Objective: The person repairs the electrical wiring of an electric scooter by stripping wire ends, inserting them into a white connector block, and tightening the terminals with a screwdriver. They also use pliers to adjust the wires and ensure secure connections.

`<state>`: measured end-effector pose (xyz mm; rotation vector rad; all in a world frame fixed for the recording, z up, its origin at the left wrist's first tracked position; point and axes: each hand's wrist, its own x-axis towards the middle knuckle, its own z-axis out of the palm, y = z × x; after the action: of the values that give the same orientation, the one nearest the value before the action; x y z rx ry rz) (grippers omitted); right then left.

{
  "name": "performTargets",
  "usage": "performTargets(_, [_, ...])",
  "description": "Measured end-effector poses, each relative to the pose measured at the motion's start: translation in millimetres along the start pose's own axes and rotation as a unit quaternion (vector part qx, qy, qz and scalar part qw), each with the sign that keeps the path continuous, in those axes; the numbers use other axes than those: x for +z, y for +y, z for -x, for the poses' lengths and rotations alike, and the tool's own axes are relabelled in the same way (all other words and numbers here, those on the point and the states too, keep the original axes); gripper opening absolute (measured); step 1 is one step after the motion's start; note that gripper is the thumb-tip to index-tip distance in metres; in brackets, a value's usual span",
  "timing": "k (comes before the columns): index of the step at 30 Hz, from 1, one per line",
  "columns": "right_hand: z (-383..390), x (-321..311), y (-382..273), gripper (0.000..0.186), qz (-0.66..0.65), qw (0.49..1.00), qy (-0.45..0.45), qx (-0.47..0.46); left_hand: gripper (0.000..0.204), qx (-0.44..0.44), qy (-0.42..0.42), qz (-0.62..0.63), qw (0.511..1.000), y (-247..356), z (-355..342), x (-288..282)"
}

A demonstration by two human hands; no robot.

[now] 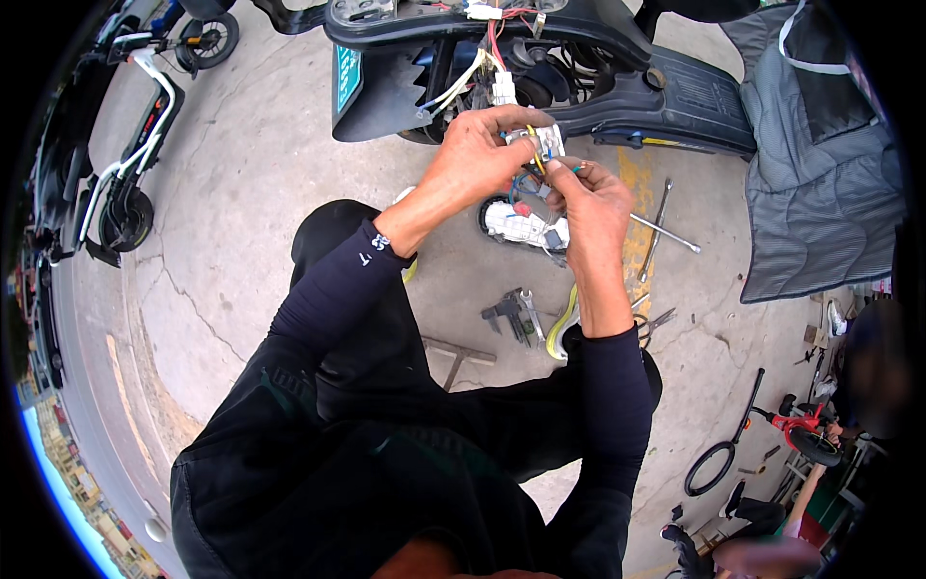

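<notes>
My left hand (473,159) is closed with thumb and fingers round a small white plastic part (553,135), which has yellow and blue wires at it. Close beside it, my right hand (593,203) pinches a thin wire (539,166) at the part's lower edge; its fingertips partly hide the spot. Below both hands, a white lamp-like housing (526,227) with a dark rim lies on the ground, loose wires above it. Just beyond my left hand, a white connector (503,88) and several loose wires (468,82) hang from the black scooter (579,96).
A long-armed wrench (659,232), open-end wrench (529,307) and scissors (656,322) lie on the concrete. A grey quilted cover (820,183) hangs at right. A white-framed scooter (145,145) stands at left. Another person's leg (752,511) shows at lower right, near a red-framed bike (805,429).
</notes>
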<state>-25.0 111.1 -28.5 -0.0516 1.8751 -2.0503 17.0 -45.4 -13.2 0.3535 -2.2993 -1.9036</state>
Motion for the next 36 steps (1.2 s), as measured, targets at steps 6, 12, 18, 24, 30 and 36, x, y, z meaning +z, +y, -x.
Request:
performTargets(6, [1.0, 2.2, 1.3, 0.018, 0.008, 1.000, 0.013, 0.008, 0.025, 0.031, 0.041, 0.064, 0.997, -11.8, -8.2, 12.3])
performTargets(12, [3.4, 3.3, -1.0, 0.027, 0.026, 0.999, 0.019, 0.005, 0.018, 0.040, 0.038, 0.075, 0.996, -13.2, -11.0, 14.0])
performTargets(18, [-3.7, -8.8, 5.4, 0.029, 0.020, 0.999, -0.037, -0.025, 0.023, -0.048, -0.009, 0.120, 0.992, -7.5, -14.1, 9.0])
performTargets(24, [9.3, -6.8, 13.3, 0.026, -0.003, 0.998, 0.007, -0.069, 0.027, -0.046, -0.019, 0.151, 0.987, -4.2, -15.4, 9.0])
performTargets(30, [17.8, -8.8, 24.8, 0.015, 0.012, 0.981, 0.043, -0.187, 0.032, -0.051, -0.036, 0.153, 0.986, -5.0, -27.3, 8.8])
performTargets(36, [21.6, -5.3, 22.2, 0.018, 0.175, 0.919, 0.068, -0.346, 0.032, -0.074, -0.033, 0.140, 0.987, -4.7, -34.0, 15.1])
